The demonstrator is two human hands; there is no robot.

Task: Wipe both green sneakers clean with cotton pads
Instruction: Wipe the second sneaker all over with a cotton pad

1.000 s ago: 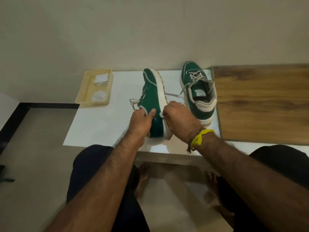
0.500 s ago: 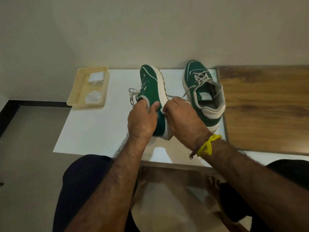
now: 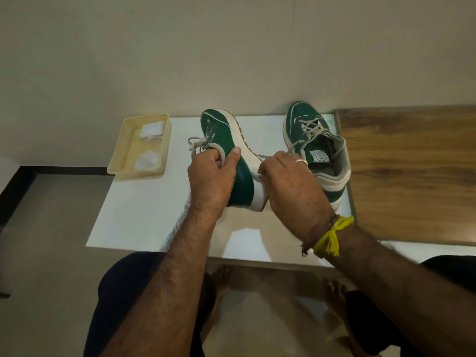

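One green sneaker [image 3: 240,184] with a white sole is tipped on its side on the white table [image 3: 144,210]. My left hand [image 3: 211,179] grips it at the collar, thumb across the green side, fingers inside near the laces. My right hand [image 3: 291,186] presses curled fingers against the white sole near the heel, pinching a small white cotton pad that is mostly hidden under the fingers. The second green sneaker [image 3: 304,119] stands upright just right of that hand, laces loose, one lace running under my fingers.
A cream plastic tray [image 3: 136,173] at the table's far left holds two white cotton pads [image 3: 149,159]. A wooden board [image 3: 412,171] lies to the right of the sneakers. A wall stands behind the table. My knees and bare feet are below the near edge.
My left hand has slid up from the heel to the collar of the tipped sneaker, thumb now over its side. The right hand stays pressed on the sole, shifted slightly toward the heel.
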